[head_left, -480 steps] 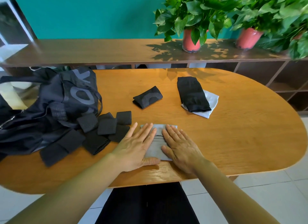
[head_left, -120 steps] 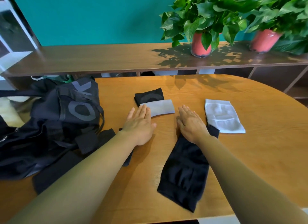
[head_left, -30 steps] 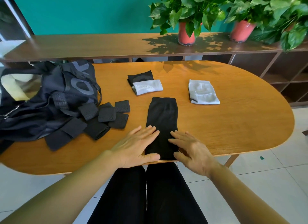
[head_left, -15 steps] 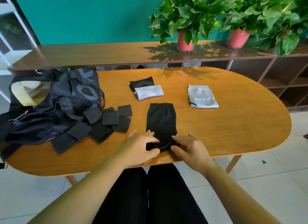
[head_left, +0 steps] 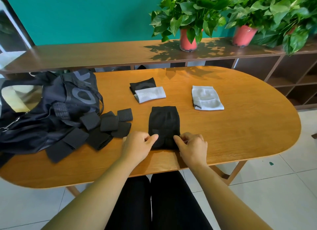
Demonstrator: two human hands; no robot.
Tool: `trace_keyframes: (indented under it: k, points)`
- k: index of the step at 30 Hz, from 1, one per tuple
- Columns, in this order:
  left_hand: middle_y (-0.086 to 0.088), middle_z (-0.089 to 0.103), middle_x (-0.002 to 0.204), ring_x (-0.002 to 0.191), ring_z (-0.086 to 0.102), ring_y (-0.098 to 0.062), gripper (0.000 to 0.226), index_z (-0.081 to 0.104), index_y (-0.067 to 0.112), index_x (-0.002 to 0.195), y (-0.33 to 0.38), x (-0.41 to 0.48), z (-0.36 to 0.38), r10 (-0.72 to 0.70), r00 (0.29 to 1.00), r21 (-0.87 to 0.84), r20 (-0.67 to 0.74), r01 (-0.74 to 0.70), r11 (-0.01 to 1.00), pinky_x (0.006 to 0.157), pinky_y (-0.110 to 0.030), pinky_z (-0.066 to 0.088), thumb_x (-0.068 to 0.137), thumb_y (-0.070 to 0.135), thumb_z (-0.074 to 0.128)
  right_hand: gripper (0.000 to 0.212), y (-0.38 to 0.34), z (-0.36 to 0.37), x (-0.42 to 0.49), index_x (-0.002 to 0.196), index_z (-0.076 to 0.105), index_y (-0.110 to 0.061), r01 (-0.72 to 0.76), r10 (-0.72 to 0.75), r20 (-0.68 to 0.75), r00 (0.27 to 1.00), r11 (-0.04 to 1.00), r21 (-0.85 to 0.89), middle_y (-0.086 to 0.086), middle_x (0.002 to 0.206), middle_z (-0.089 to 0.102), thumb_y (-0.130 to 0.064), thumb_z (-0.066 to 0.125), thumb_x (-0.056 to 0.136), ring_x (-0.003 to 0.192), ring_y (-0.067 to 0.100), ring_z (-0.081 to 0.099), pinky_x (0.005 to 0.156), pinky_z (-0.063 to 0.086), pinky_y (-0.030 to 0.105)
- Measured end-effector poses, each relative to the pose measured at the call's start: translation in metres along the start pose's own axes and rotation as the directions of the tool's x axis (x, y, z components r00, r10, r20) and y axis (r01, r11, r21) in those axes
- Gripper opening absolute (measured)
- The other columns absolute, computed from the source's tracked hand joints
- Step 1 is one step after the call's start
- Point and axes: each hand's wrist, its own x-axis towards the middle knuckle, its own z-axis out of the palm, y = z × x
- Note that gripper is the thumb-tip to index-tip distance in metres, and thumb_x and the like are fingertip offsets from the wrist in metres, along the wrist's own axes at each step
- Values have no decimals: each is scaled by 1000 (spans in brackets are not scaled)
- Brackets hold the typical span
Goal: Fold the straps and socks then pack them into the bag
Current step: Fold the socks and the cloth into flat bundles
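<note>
Both hands, left hand and right hand, pinch the near end of a black sock lying flat between them (bag far left); uneven lifting could skew the fold.

bag left on table, straps beside it

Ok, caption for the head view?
Left hand and right hand pinch a partly folded black fabric sock on the oval wooden table.

Teal wall, wooden sideboard, tiled floor.
</note>
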Motion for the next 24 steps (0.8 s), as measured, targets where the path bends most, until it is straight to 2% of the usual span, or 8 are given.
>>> trace_keyframes:
  k: [4,13,15,17,19,20,22,24]
  points:
    - [9,46,57,61,45,-8,50,44,26,52,-4,2,11,-11,999,168,-50,19,986,88,-34,34,92,55,48,27,-2,1,2,77,67,-18,-22,22,-9,1000,1000,-2,-7,76,59,-42,62,87,92,12,43,80,28,29]
    - [8,49,69,75,47,-12,51,51,26,55,-11,4,19,89,985,491,-149,-5,871,76,-35,38,89,64,45,23,0,6,0,74,57,-18,40,-48,-95,994,996,-85,-5,76,56,-35,69,83,87,13,42,76,31,29]
    - [8,50,73,77,47,-13,46,51,27,60,-10,3,18,86,982,495,-169,9,869,76,-35,38,87,65,48,23,0,6,-2,76,53,-20,48,-59,-115,992,994,-99,-5,77,54,-33,70,82,84,14,43,75,34,29]
    - [8,50,79,79,47,-13,36,50,27,68,-11,2,18,99,974,396,-202,-11,918,78,-35,40,85,57,58,23,0,7,-1,79,49,-20,33,-42,-106,993,996,-82,-5,78,53,-30,70,83,82,14,45,76,39,31]
    - [6,56,92,90,52,-15,18,55,25,81,-12,-1,18,244,943,257,-227,-184,949,83,-39,45,85,37,67,18,-1,5,-1,83,51,-19,31,-34,-104,994,999,-34,-5,79,53,-25,67,86,82,15,45,76,44,36]
    - [4,59,106,102,54,-17,10,61,23,93,-13,-3,18,346,914,226,-212,-299,927,90,-42,45,87,28,66,13,-1,3,-2,85,53,-18,67,-68,-124,990,998,-12,-4,82,54,-22,66,87,83,15,46,75,46,38]
    - [3,49,140,133,42,-15,33,58,18,126,-13,-7,17,499,864,213,-60,-478,852,112,-41,32,94,24,54,6,-1,-1,-4,92,60,-15,240,-251,-201,947,968,-78,0,91,57,-16,63,87,85,17,49,72,46,37]
    - [5,21,158,146,13,-8,50,34,18,148,-14,-12,15,563,816,258,128,-576,776,119,-30,7,100,32,35,18,0,-4,-9,103,65,-14,412,-445,-147,883,887,-208,3,107,60,-18,57,87,97,22,54,78,45,34]
